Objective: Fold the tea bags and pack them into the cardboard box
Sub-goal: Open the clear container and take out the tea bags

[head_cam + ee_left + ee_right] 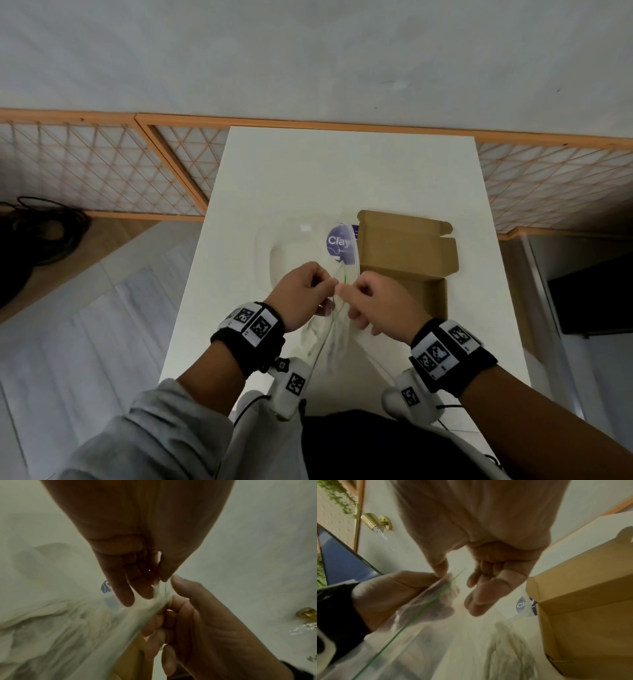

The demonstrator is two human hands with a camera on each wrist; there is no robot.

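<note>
Both hands hold up a clear zip bag [329, 337] with a green seal line, above the table's near part. My left hand [320, 284] pinches its top edge between thumb and fingers, and my right hand [354, 291] pinches the same edge right beside it. Pale crumpled tea bags [320, 342] show through the plastic. In the right wrist view the seal line [426, 604] runs down from the left hand's [393, 595] pinch; the right hand's [488, 577] other fingers curl loosely. An open brown cardboard box [407, 246] lies just right of the hands.
A second clear plastic bag with a purple "Clay" label [339, 241] lies on the white table [308, 171] against the box's left side. An orange lattice fence [102, 164] runs behind the table. Black cables [37, 233] lie on the floor at left.
</note>
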